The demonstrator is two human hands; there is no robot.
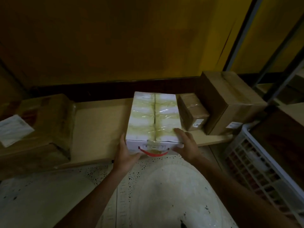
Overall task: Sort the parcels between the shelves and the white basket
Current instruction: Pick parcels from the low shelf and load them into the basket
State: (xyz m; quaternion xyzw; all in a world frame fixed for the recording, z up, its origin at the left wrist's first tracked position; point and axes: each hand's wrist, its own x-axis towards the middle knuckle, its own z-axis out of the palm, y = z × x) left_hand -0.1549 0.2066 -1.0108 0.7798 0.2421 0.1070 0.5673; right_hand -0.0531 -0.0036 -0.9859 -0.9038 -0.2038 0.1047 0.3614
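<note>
The grip is two-handed: the left hand (125, 150) curls round the near left corner of the white parcel (153, 116), and the right hand (184, 145) clamps the near right corner, thumb on top. The glossy tape could let it slip, or its side could knock the small brown parcel (192, 112) just beside it. The parcel lies ahead of both hands on the low shelf (98, 122), with the white basket (263, 162) to the right.

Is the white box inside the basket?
No, the white box is at the shelf, gripped by the left hand and right hand; the basket stands apart at the right.
</note>
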